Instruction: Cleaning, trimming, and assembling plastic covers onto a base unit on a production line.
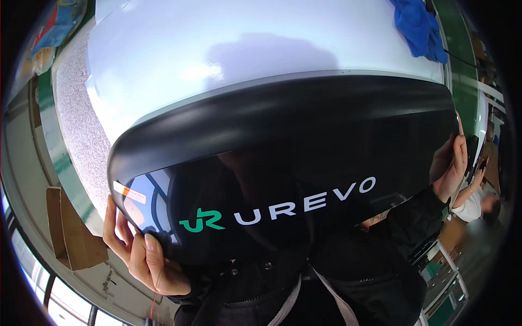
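Observation:
A wide black panel (304, 157) with rounded corners spans the middle of the view, tilted so that its right end is higher in the picture. Its glossy front carries green and white print and reflects its surroundings. A small white and orange sticker (130, 192) is at its left corner. My left hand (147, 261) grips the lower left end, thumb at the front edge and other fingers along the side. At the opposite end, my right hand (451, 168) holds the edge, its fingers partly hidden by the panel. The panel is close to my dark jacket.
Beyond the panel lies a shiny white work surface (163, 49). A blue cloth (418, 30) is at its far right corner. Speckled grey sheet material (81, 108) runs along the left side, with a cardboard box (79, 233) below it. Another person (473, 204) is off to the right.

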The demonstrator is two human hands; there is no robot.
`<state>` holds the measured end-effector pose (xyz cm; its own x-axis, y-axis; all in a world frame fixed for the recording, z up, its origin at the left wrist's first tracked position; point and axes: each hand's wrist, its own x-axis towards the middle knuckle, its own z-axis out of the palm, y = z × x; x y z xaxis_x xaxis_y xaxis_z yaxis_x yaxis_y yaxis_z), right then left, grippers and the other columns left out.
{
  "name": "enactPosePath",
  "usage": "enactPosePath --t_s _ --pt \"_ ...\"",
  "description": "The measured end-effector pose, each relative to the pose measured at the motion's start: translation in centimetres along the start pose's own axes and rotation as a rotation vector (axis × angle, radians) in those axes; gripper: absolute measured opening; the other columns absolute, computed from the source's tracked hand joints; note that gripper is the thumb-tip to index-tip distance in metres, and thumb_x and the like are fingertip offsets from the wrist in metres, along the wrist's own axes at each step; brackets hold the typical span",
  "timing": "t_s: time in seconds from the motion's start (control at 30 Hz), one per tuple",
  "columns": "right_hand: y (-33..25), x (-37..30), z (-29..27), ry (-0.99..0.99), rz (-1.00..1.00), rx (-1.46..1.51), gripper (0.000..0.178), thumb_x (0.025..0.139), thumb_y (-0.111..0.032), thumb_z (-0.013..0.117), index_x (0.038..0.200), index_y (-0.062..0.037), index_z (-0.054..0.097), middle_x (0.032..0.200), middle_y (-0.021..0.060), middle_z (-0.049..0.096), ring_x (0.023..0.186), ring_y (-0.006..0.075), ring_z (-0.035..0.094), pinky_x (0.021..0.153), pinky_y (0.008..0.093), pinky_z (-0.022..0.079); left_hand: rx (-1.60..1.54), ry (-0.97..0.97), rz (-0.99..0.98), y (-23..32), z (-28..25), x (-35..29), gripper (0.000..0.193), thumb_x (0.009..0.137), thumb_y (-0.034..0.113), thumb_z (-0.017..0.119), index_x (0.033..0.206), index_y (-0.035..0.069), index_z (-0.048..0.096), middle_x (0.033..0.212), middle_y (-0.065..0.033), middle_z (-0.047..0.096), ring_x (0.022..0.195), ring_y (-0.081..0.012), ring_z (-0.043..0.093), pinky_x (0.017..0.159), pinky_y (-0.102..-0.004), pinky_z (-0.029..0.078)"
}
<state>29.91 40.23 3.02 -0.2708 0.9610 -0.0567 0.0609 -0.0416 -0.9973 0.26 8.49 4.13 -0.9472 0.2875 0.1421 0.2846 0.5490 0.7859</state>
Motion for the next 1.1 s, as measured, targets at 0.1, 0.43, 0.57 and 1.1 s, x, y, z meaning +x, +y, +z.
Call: enactPosePath --t_s 0.1,0.43,0.57,1.1 --pt "-0.2 0.0 0.8 0.023 0.019 0.009 0.017 0.093 -0.008 0.041 0.094 0.0042 0.054 0.138 0.0185 0.036 0.121 0.0189 0.044 0.104 0.0304 0.033 -0.027 -0.028 -0.003 -0.1 -0.5 0.1 0.035 0.079 0.019 0.042 0.054 -0.005 0.047 0.129 -0.0271 0.039 0.111 -0.0359 0.046 0.099 -0.0467 0.03" --pt "-0.6 -0.1 0.2 -0.008 -0.07 -0.152 0.014 0.09 -0.005 0.046 0.087 0.0041 0.055 0.135 0.0167 0.041 0.109 0.0107 0.05 0.093 0.0205 0.037 0.079 -0.174 0.101 -1.7 -2.6 0.1 0.039 0.092 0.016 0.036 0.107 -0.016 0.052 0.133 -0.0192 0.035 0.119 -0.0317 0.046 0.101 -0.0395 0.037" --pt "-0.5 -0.2 0.4 0.033 -0.113 -0.267 0.018 0.083 -0.01 0.055 0.067 -0.0043 0.051 0.126 0.0156 0.05 0.12 0.0229 0.043 0.103 0.0331 0.024 -0.028 -0.125 0.05 -1.5 -1.7 -0.4 0.041 0.091 0.021 0.037 0.111 -0.01 0.054 0.135 -0.0142 0.035 0.123 -0.0293 0.041 0.103 -0.0398 0.034" --pt "-0.2 -0.3 0.8 -0.002 -0.111 -0.198 0.025 0.082 -0.011 0.057 0.061 -0.0036 0.045 0.125 0.0155 0.049 0.118 0.0229 0.044 0.099 0.0317 0.028 0.042 -0.115 0.39 -3.4 -2.2 -0.6 0.029 0.086 0.016 0.047 0.106 0.002 0.062 0.111 -0.0333 0.052 0.102 -0.0475 0.052 0.076 -0.0554 0.045"
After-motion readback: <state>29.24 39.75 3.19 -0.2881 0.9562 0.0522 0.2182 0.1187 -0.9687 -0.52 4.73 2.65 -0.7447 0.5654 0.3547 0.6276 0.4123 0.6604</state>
